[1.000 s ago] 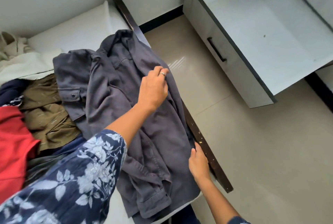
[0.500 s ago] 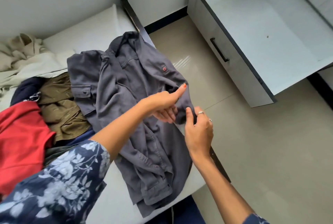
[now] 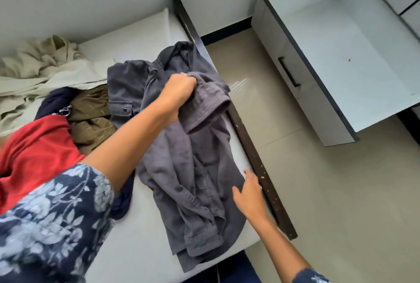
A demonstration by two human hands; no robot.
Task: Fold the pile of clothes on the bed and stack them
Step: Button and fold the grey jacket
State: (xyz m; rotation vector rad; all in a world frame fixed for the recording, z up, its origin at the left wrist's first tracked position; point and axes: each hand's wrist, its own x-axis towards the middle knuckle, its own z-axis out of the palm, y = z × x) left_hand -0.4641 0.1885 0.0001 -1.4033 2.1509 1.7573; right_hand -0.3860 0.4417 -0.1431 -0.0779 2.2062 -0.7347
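A grey button shirt (image 3: pixel 181 169) lies spread lengthwise on the white bed (image 3: pixel 136 248), close to its right edge. My left hand (image 3: pixel 179 91) is closed on the shirt's right sleeve, holding the cuff end folded back over the chest. My right hand (image 3: pixel 248 194) hovers with fingers apart beside the shirt's lower right edge, holding nothing. To the left lies the pile: a red garment (image 3: pixel 34 153), an olive garment (image 3: pixel 91 116), a navy garment (image 3: pixel 54 103) and a beige garment (image 3: pixel 41 69).
A dark wooden bed rail (image 3: pixel 250 146) runs along the bed's right side. Beyond it is a beige tiled floor (image 3: pixel 318 191). A large white drawer (image 3: pixel 341 55) stands pulled open over the floor at the upper right.
My left hand has taken the sleeve and lifted it up over the shirt's chest. My right hand has let go and dropped down to the shirt's lower right edge.
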